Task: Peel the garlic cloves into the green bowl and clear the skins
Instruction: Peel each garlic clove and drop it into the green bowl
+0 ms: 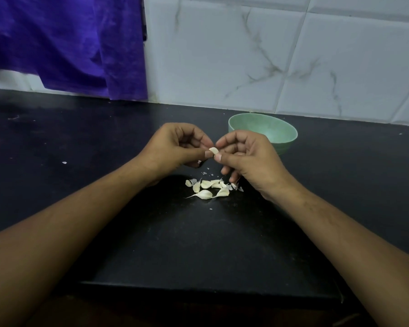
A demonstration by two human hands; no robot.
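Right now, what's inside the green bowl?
The visible inner wall of the green bowl looks bare; nothing shows on it. The right hand covers its near side, so that part of the inside cannot be checked.

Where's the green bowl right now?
In the head view, the green bowl sits on the black counter by the tiled wall, just behind the right hand.

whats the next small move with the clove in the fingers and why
Probably peel the skin off the clove that the left hand and right hand both pinch: the green bowl shows no cloves yet, and a pile of cloves waits below.
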